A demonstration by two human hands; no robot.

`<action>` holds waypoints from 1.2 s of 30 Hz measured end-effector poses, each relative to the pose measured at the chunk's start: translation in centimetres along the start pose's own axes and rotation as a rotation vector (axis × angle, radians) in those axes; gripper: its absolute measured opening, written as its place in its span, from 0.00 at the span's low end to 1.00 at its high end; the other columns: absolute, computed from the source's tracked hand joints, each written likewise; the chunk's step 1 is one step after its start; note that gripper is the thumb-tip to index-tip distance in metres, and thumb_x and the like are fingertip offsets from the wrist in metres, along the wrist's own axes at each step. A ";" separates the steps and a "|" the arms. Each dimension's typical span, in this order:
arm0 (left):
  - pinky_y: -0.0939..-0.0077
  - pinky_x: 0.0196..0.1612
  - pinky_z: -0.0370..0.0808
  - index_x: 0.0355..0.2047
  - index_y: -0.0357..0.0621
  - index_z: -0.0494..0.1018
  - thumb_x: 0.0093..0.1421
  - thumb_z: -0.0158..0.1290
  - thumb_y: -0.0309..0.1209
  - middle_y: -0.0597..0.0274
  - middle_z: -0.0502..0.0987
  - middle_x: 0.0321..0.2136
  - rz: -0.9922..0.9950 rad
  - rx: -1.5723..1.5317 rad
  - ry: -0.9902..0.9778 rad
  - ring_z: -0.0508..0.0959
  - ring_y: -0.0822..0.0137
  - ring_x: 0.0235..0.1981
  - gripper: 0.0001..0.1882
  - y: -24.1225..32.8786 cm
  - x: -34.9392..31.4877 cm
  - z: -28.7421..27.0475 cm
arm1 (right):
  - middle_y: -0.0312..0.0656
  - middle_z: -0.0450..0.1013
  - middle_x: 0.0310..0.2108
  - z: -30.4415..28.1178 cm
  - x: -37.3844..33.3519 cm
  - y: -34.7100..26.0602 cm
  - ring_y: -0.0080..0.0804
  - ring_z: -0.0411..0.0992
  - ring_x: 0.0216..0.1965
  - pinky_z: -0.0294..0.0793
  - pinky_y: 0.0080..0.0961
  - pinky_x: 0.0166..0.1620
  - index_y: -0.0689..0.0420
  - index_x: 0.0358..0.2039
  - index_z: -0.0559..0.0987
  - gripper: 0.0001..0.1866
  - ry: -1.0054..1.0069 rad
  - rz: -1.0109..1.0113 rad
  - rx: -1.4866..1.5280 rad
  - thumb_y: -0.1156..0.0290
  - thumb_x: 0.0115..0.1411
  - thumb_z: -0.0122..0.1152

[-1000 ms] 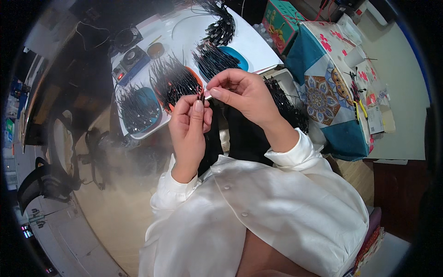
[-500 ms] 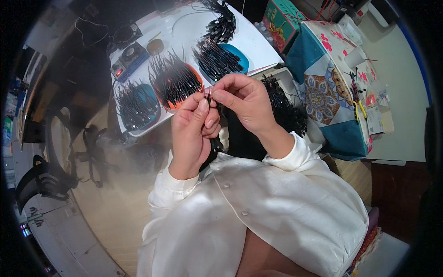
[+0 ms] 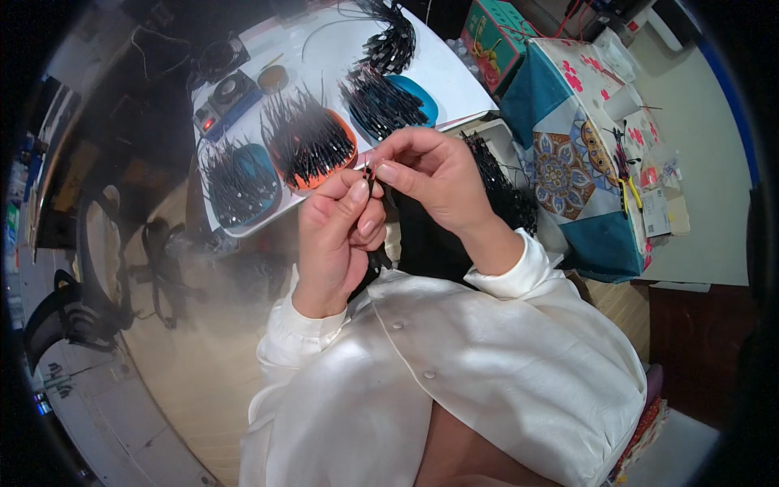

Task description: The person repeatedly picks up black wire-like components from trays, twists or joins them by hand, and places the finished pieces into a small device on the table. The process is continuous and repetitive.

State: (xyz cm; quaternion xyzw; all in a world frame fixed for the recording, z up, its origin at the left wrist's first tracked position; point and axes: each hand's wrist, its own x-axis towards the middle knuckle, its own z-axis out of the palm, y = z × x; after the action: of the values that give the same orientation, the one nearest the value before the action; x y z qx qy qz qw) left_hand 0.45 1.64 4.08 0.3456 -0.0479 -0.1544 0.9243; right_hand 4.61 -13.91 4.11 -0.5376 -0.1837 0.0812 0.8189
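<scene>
My left hand [image 3: 334, 243] pinches a thin black cable [image 3: 371, 185] upright between thumb and forefinger, its lower part [image 3: 378, 260] hanging below my curled fingers. Fine wire ends stick up from the cable's top, one of them reddish. Against these ends my right hand [image 3: 442, 183] closes its thumb and forefinger; whether it grips one wire or several is too small to tell. Just beyond my hands, bunches of similar black cables fill an orange bowl [image 3: 351, 134], a left blue bowl [image 3: 268, 169] and a right blue bowl [image 3: 426, 93].
On the white table [image 3: 462, 91] lie another cable bunch [image 3: 391, 45], a small device with a red light [image 3: 229, 101] and a round dish [image 3: 273, 79]. More cables [image 3: 505, 187] fill a bin at right. Beyond it, yellow-handled pliers [image 3: 637, 193] lie on a patterned cloth [image 3: 560, 174].
Both hands stay almost in place, still meeting at the cable's top. My right fingertips have shifted slightly, and the wire ends look a little more spread.
</scene>
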 end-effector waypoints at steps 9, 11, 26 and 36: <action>0.87 0.19 0.54 0.38 0.37 0.70 0.65 0.50 0.29 0.67 0.71 0.25 0.074 -0.011 0.036 0.62 0.81 0.18 0.07 -0.8 -0.1 -0.2 | 0.38 0.74 0.33 0.2 -0.4 -0.4 0.21 0.73 0.34 0.74 0.17 0.39 0.64 0.38 0.75 0.07 -0.015 0.092 0.173 0.77 0.59 0.59; 0.86 0.20 0.56 0.39 0.37 0.70 0.65 0.50 0.29 0.66 0.73 0.28 0.105 -0.049 0.018 0.65 0.81 0.21 0.07 -1.2 -0.1 -0.4 | 0.39 0.75 0.33 0.5 -0.6 0.1 0.22 0.74 0.34 0.74 0.17 0.38 0.66 0.38 0.75 0.08 -0.028 0.155 0.366 0.76 0.60 0.59; 0.85 0.23 0.59 0.38 0.40 0.69 0.65 0.50 0.31 0.68 0.69 0.23 0.174 -0.062 -0.066 0.66 0.80 0.22 0.08 -1.9 0.0 -1.0 | 0.43 0.75 0.26 1.6 -1.3 0.1 0.27 0.77 0.25 0.79 0.19 0.30 0.65 0.37 0.73 0.08 -0.041 0.144 0.359 0.75 0.61 0.58; 0.87 0.21 0.56 0.39 0.34 0.69 0.65 0.49 0.27 0.68 0.69 0.21 0.160 0.172 0.103 0.65 0.80 0.20 0.07 -2.3 0.1 -0.1 | 0.37 0.70 0.33 -0.2 -1.5 -2.0 0.20 0.71 0.31 0.71 0.14 0.35 0.64 0.33 0.78 0.04 -0.058 -0.127 -0.222 0.79 0.56 0.63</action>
State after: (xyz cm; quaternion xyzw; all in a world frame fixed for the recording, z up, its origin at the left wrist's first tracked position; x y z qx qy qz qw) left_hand -0.01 0.09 2.50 0.4262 -0.0412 -0.0575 0.9019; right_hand 3.20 -15.35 5.51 -0.6095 -0.2489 0.0238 0.7523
